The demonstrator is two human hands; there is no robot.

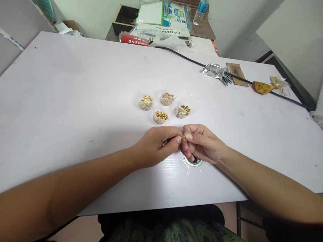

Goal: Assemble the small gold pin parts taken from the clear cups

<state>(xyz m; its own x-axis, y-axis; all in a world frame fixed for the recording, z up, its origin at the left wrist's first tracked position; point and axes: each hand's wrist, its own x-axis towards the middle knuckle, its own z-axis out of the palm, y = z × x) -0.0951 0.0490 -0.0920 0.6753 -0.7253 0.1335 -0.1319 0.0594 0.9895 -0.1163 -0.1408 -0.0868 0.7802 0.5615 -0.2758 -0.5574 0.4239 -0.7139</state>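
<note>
Between my two hands is a thin gold-coloured metal pin (183, 137), pinched from both sides at about the middle of the table. My left hand (161, 144) grips its left end with thumb and forefinger. The right end sits in the pinch of my right hand (202, 141), whose other fingers curl below. Under the right hand, partly hidden, is a small round dish (194, 161) with a pale rim and dark inside. Just beyond the hands stand several small clear cups of gold pieces: long pins (146, 102), short parts (167, 98), more pins (160, 116) and small fittings (183, 111).
A black cable (184, 57) crosses the table's far right, passing silver foil (217, 71), a piece of cardboard (237, 74) and a gold packet (262, 87). Behind the table are a black box (124, 20), plastic bags (164, 32) and a water bottle (201, 12).
</note>
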